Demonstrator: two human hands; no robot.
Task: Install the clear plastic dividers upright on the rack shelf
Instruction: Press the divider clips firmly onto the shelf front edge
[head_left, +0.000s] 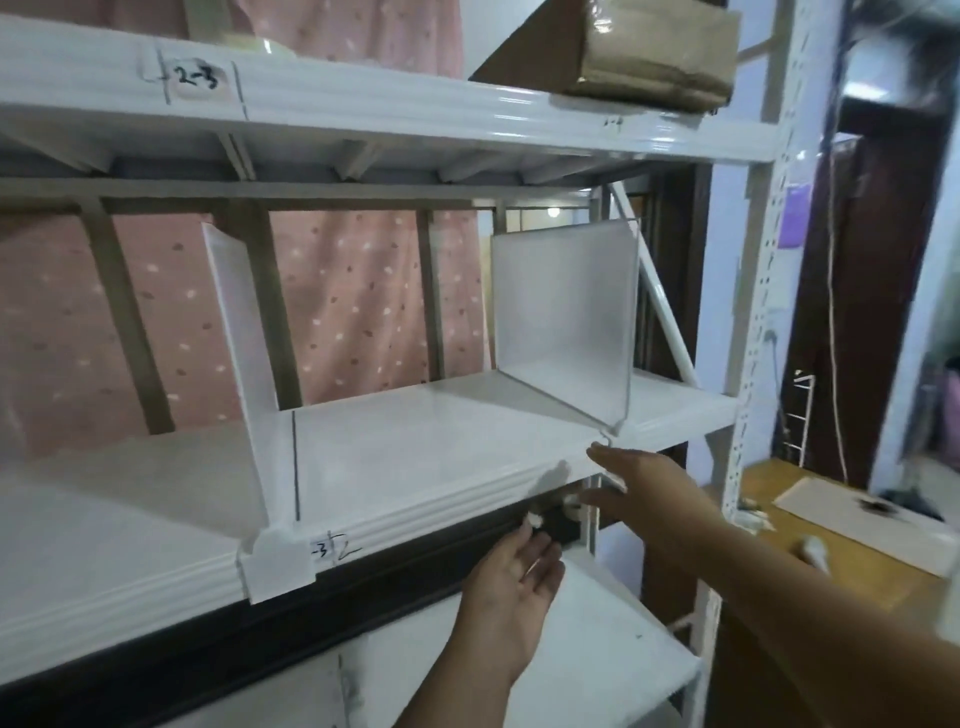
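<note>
Two clear plastic dividers stand upright on the white rack shelf (415, 447). The left divider (239, 332) is clipped over the shelf's front lip beside a black pen line. The right divider (566, 306) stands near the shelf's right end, its front foot at the lip. My right hand (644, 483) reaches toward that front foot, fingers apart, fingertips just short of it. My left hand (514, 577) is held palm up below the shelf's front edge with its fingers apart and nothing in it.
A taped cardboard parcel (660, 52) lies on the upper shelf. The perforated white upright (753, 332) bounds the rack on the right. A wooden table (831, 540) with paper and small white pieces sits beyond it. A lower shelf (597, 649) is underneath. Pink curtain hangs behind.
</note>
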